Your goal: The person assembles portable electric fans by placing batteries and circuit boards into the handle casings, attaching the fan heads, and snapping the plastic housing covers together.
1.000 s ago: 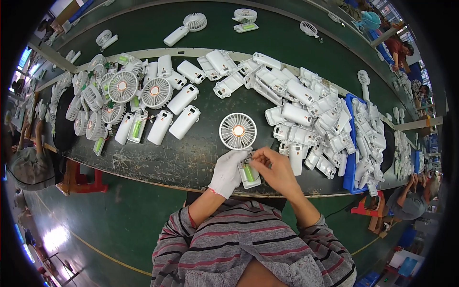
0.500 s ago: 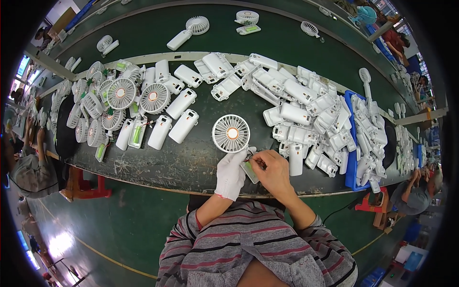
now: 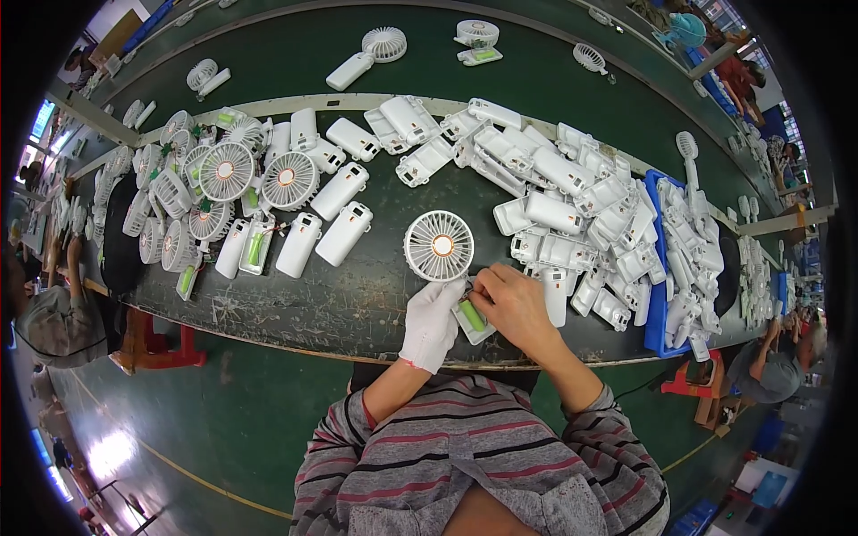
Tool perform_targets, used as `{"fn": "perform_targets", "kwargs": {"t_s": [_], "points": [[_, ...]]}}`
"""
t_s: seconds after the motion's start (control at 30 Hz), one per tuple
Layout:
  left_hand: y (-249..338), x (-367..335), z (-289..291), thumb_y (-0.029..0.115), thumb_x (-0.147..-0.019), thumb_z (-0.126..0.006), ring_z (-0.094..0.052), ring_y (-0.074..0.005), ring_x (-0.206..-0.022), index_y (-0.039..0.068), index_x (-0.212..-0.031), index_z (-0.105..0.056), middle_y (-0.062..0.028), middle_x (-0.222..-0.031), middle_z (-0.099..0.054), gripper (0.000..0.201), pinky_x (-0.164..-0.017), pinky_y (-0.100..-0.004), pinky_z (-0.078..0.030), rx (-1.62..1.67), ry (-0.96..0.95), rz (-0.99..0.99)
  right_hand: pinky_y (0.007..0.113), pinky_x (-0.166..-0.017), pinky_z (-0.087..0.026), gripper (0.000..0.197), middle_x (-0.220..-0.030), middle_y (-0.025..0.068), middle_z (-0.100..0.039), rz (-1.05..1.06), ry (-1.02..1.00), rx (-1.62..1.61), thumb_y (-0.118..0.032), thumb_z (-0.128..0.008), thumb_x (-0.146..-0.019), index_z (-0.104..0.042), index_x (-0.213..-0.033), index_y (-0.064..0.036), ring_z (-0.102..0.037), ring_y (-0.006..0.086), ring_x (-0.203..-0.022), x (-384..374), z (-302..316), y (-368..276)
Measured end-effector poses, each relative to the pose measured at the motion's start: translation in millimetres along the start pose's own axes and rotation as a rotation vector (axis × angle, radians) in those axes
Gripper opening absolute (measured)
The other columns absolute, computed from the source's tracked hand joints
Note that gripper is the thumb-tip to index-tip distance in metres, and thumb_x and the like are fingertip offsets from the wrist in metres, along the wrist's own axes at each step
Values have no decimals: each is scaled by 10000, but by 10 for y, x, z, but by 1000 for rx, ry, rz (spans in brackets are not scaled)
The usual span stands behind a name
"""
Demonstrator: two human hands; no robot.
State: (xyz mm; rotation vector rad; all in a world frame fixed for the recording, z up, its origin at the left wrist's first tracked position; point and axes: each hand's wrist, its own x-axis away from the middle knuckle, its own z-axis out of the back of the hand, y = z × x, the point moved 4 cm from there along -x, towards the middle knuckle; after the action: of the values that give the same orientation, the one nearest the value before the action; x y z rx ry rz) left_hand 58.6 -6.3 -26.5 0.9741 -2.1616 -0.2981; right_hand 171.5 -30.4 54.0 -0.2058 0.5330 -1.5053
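My left hand (image 3: 431, 323), in a white glove, grips a small white handheld fan (image 3: 439, 245) just below its round grille, which has an orange ring at the hub. The fan's handle is an uncovered shell (image 3: 474, 322) pointing toward me, with a green battery (image 3: 471, 313) lying in it. My bare right hand (image 3: 517, 308) pinches at the joint between grille and handle. Its fingertips are closed, and what lies between them is hidden.
Open fans (image 3: 227, 171) with green batteries crowd the left, beside several white covers (image 3: 344, 234). A large heap of white shells (image 3: 572, 205) rises on the right, next to a blue bin (image 3: 657, 308) full of more. Beyond a pale rail, fans (image 3: 384, 45) lie on a green belt (image 3: 268, 54).
The held fan has shifted slightly right and up. My right hand has moved right and up a little, showing more of the green battery. Fans on the far belt have slid right.
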Motion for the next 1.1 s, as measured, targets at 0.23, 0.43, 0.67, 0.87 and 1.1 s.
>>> {"fn": "perform_targets", "kwargs": {"t_s": [0.23, 0.43, 0.67, 0.87, 1.1], "points": [[-21, -16, 55, 77, -892, -548, -561, -104, -759, -50, -977, -591, -64, -888, -605, 159, -657, -239, -455, -9, -56, 94, 347, -475, -434, 166, -669, 60, -543, 82, -110, -156, -152, -706, -713, -571, -725, -56, -571, 229, -564, -41, 81, 69], [-11, -13, 33, 95, -902, -536, -575, -114, -790, -59, -1016, -574, -70, -899, -602, 195, -695, -259, -482, -77, -84, 111, 372, -519, -453, 213, -683, 69, -513, 204, -118, 40, -208, -671, -743, -528, -763, -51, -575, 252, -644, -56, 65, -16], [88, 26, -59, 88, -914, -504, -609, -177, -858, -76, -1037, -560, -134, -989, -617, 213, -759, -295, -507, -1, -127, 149, 334, -526, -470, 155, -796, 84, -597, 291, -23, -261, -104, -646, -756, -621, -897, -44, -591, 235, -647, -57, 491, -339], [158, 38, -75, 159, -932, -489, -604, -316, -951, -57, -1134, -476, -207, -1070, -580, 295, -838, -453, -506, 83, -186, 197, 299, -535, -512, 123, -912, 123, -642, 887, -68, -821, -25, -562, -816, -643, -904, 6, -615, 188, -641, -57, 1210, -1257], [128, -42, -53, 149, -931, -492, -594, -333, -965, -64, -1135, -477, -225, -1075, -569, 295, -842, -454, -503, 97, -157, 148, 314, -503, -501, 195, -878, 187, -594, 662, 11, -1573, 5, -597, -797, -599, -961, 111, -591, 233, -684, 4, 1183, -1523]]}}
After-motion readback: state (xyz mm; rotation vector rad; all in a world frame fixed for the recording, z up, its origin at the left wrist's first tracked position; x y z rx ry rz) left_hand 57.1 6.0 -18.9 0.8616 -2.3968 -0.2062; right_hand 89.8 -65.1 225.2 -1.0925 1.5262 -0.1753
